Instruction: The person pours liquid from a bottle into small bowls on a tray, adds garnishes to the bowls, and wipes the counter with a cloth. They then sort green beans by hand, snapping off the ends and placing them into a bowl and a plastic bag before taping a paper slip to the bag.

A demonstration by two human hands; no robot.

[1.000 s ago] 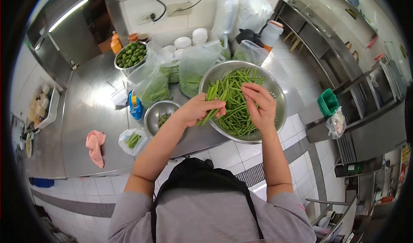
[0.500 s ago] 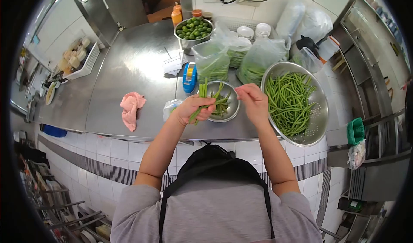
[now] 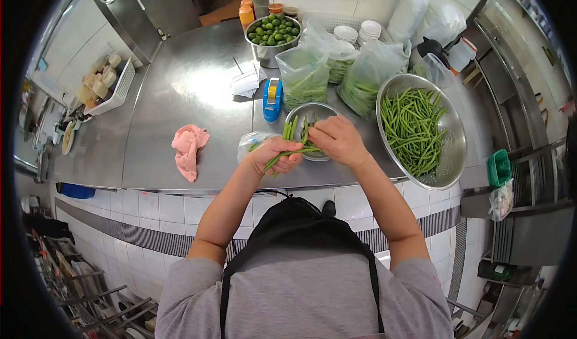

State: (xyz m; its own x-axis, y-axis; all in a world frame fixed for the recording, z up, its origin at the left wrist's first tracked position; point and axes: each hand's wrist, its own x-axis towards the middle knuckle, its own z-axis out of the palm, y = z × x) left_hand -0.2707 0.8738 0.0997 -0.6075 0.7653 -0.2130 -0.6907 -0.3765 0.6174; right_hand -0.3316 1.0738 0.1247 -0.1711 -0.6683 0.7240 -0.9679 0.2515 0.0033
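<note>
My left hand [image 3: 275, 155] is wrapped round several green beans [image 3: 290, 129], whose ends stick out above and below the fist. Over the right part of a small steel bowl [image 3: 296, 112], my right hand [image 3: 338, 139] has its fingers pinched at a bean tip beside the left hand. Short bean pieces lie in that bowl, partly hidden by both hands. To the right, a large steel colander [image 3: 455, 159] holds a heap of long green beans [image 3: 415, 129].
Behind the bowl are bags of greens [image 3: 303, 78], a blue tape dispenser [image 3: 272, 100] and a pot of green limes [image 3: 264, 55]. A pink cloth [image 3: 189, 150] lies at the left. Stacked white dishes [image 3: 369, 31] stand near the wall.
My right hand has moved left from beside the small bowl to the beans in my left hand. The view has shifted slightly.
</note>
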